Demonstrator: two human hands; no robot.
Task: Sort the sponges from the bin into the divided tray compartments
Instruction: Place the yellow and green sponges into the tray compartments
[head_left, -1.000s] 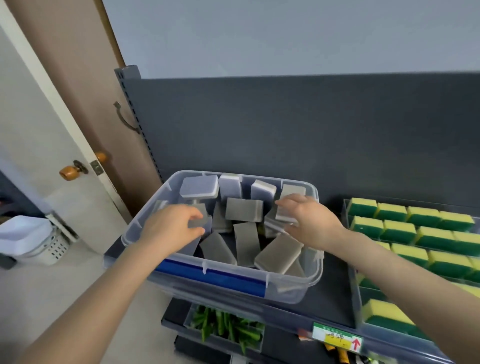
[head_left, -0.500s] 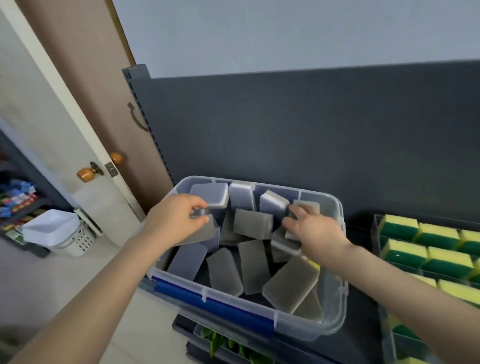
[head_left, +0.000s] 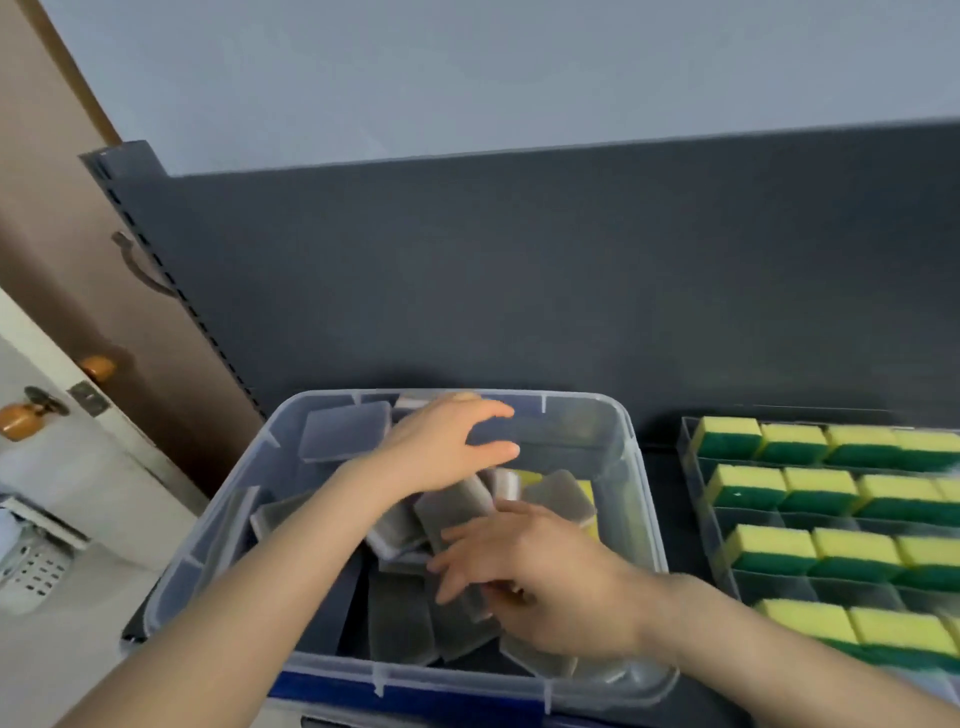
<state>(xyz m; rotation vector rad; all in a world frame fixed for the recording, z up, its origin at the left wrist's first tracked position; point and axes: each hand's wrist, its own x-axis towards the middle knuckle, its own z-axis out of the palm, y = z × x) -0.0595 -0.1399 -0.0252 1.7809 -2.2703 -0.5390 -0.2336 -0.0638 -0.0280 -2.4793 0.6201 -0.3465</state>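
Currently, I am holding both hands inside the clear bin (head_left: 645, 525): left hand (head_left: 441, 449) released over the grey sponges (head_left: 457, 505), right hand (head_left: 540, 582) pressing them with straight fingers.

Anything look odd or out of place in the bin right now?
One thing: a yellow sponge shows among the jumbled grey sponges at the right of the clear bin, matching those in the divided tray, not the greys around it.

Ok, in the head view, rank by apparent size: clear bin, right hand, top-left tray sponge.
1. clear bin
2. right hand
3. top-left tray sponge
The hand is nearer the camera, so its lead is apparent only.
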